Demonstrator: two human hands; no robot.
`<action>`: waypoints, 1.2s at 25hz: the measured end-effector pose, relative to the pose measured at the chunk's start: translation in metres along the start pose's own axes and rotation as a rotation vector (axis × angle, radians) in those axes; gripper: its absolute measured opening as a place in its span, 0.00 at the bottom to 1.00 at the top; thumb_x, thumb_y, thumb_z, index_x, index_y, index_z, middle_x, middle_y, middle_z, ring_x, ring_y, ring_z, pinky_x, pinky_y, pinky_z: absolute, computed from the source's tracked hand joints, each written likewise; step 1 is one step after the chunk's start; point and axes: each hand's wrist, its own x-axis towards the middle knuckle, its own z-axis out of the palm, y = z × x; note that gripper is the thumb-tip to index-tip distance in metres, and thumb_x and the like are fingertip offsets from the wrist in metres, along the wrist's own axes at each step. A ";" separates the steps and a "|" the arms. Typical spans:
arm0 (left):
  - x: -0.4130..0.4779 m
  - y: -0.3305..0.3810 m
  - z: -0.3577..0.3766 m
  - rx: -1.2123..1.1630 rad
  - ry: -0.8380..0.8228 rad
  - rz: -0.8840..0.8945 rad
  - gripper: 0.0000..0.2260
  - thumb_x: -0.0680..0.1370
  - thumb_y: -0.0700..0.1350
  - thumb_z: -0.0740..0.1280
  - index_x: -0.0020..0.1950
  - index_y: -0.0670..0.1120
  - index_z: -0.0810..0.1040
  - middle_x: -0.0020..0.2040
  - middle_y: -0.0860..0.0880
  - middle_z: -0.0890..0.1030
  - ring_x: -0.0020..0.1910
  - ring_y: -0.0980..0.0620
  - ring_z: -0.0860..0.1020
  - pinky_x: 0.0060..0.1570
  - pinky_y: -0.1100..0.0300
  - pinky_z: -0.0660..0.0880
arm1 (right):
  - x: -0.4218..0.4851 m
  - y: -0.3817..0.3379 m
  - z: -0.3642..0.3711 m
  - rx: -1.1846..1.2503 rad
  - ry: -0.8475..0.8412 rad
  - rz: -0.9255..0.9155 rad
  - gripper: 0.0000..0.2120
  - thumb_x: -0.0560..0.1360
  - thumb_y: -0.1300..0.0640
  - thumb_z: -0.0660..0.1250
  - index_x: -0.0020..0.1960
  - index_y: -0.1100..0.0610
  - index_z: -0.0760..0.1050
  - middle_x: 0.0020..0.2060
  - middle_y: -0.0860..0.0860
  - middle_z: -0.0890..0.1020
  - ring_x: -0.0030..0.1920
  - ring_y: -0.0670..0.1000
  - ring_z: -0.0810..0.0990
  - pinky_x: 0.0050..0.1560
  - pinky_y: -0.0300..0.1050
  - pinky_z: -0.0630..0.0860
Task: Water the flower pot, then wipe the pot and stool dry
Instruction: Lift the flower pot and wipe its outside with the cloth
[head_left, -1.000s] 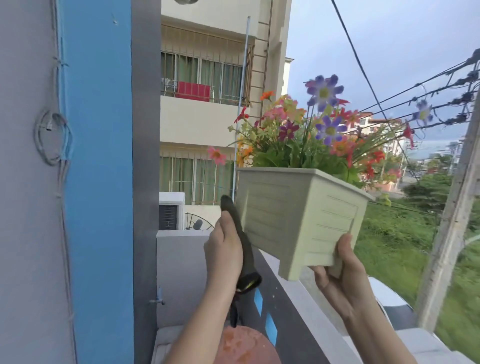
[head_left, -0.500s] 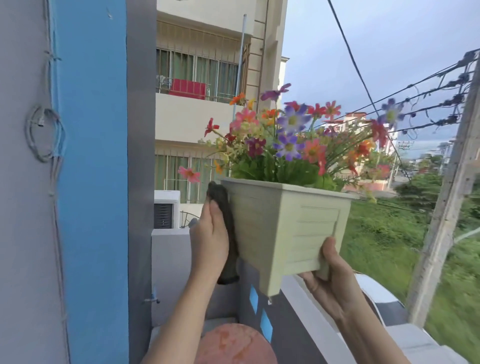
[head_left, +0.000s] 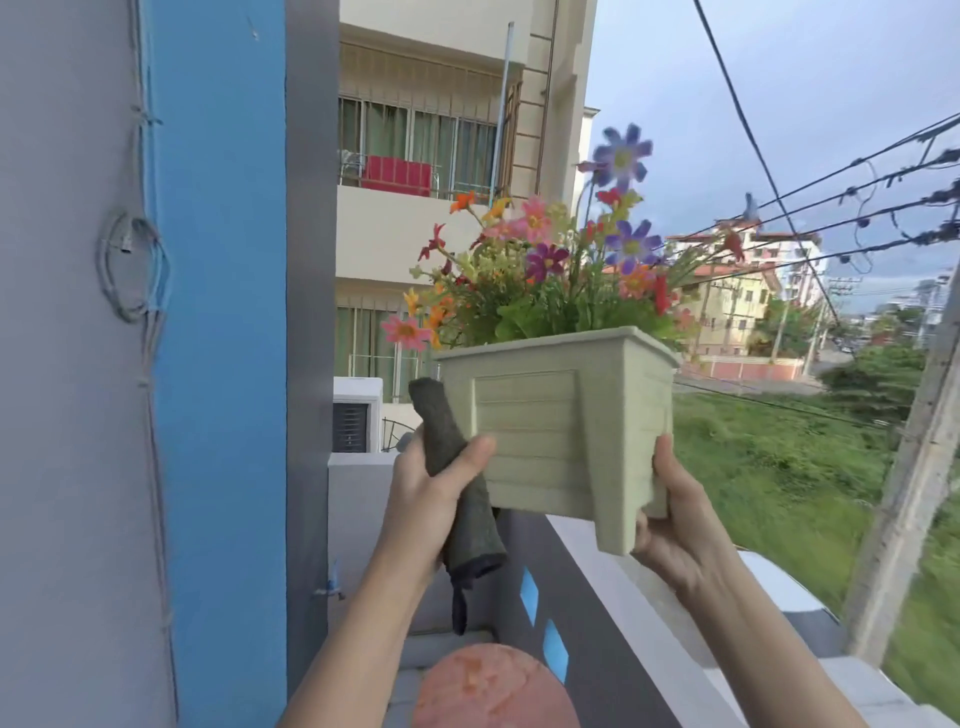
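1. Head view, centre of the frame: pale green flower pot (head_left: 556, 431) raised in the air above the balcony wall (head_left: 613, 639), tilted, coloured flowers (head_left: 545, 270) rising from it.
2. Left of centre: left hand (head_left: 428, 499) clasped round a rolled dark cloth (head_left: 457, 478), thumb tip touching the pot's left face.
3. Right of centre: right hand (head_left: 675, 525) gripping the pot's lower right corner.
4. Bottom centre: round reddish stool (head_left: 493, 691), partly cut off, well below the pot.
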 end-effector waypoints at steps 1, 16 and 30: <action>-0.002 0.000 0.001 -0.051 0.055 -0.007 0.07 0.72 0.43 0.72 0.43 0.46 0.74 0.31 0.52 0.73 0.28 0.56 0.73 0.29 0.60 0.73 | 0.001 -0.002 0.006 -0.007 0.019 0.015 0.34 0.37 0.54 0.86 0.42 0.58 0.85 0.37 0.53 0.86 0.28 0.53 0.83 0.17 0.40 0.74; -0.023 0.002 0.029 0.402 0.402 0.423 0.16 0.75 0.50 0.69 0.60 0.46 0.75 0.41 0.55 0.80 0.43 0.55 0.79 0.46 0.57 0.74 | -0.013 0.022 0.046 -0.657 0.038 -0.263 0.30 0.66 0.42 0.73 0.66 0.45 0.71 0.57 0.47 0.83 0.54 0.49 0.83 0.51 0.51 0.82; 0.005 0.021 0.033 0.252 -0.006 0.178 0.15 0.82 0.49 0.53 0.62 0.47 0.75 0.57 0.55 0.79 0.58 0.59 0.75 0.48 0.76 0.66 | -0.019 0.002 0.024 -0.504 0.136 -0.366 0.31 0.64 0.38 0.66 0.63 0.52 0.73 0.54 0.50 0.84 0.50 0.47 0.84 0.43 0.46 0.83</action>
